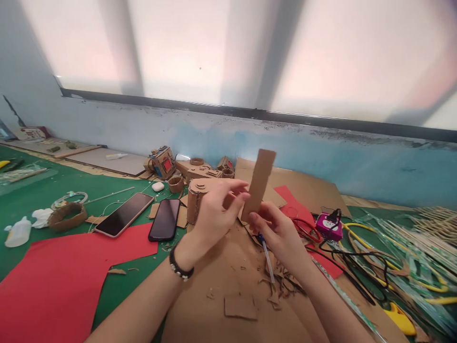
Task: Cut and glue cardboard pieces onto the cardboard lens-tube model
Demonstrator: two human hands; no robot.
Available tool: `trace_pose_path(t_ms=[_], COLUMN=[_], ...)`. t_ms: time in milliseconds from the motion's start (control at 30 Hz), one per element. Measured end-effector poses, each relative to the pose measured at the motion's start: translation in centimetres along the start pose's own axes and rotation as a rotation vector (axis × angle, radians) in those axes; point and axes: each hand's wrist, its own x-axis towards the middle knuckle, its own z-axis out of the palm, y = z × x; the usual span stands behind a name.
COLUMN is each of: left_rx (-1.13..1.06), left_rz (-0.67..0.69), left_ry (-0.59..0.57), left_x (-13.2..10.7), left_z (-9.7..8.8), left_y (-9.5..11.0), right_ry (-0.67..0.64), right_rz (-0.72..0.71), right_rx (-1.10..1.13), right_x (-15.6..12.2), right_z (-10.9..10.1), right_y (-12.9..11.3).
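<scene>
A long, narrow cardboard strip (pixel 261 178) stands nearly upright, leaning slightly right, above the cardboard-covered work area. My right hand (pixel 276 231) pinches its lower end between thumb and fingers. My left hand (pixel 217 205), with a dark beaded bracelet at the wrist, is raised at the strip's left edge. Its thumb and index finger are curved and apart, the tips at or very near the edge; contact is unclear. Under my right hand lies a pen (pixel 267 262) with a blue end. A small cardboard rectangle (pixel 241 306) rests on the large cardboard sheet (pixel 200 305).
Behind my left hand sits a cardboard box shape (pixel 194 200). Two phones (pixel 164 220) and red paper (pixel 64 281) lie left. Right are cardboard scraps (pixel 285 283), a purple box (pixel 328 226) with cables, a yellow-handled tool (pixel 400 319) and wooden sticks (pixel 435 228).
</scene>
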Motion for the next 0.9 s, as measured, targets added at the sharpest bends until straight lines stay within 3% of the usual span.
trace_pose_path(t_ms=[133, 233, 433, 567, 700, 900], left_rx=[0.252, 0.338, 0.287, 0.25, 0.194, 0.11], left_rz=[0.111, 0.099, 0.004, -0.011, -0.024, -0.034], left_ry=[0.181, 0.17, 0.061, 0.047, 0.011, -0.033], left_x=[1.0, 0.8, -1.1, -1.4, -1.4, -1.4], left_z=[-4.4, -6.0, -4.8, -4.2, -3.8, -3.4], left_y=[-2.4, -4.6, -7.1, -7.9, -8.3, -8.1], right_ry=[0.046, 0.056, 0.064, 0.083, 0.089, 0.197], right_rz=[-0.004, -0.026, -0.085, -0.103, -0.113, -0.103], right_rx=[0.027, 0.01, -0.031, -0.051, -0.111, -0.279], right_x=[1.7, 3.0, 4.0, 4.1, 4.0, 3.4], right_z=[1.0, 2.2, 4.8, 5.5, 5.8, 6.2], right_y=[-0.8, -1.1, -0.5, 0.1, 0.6, 1.4])
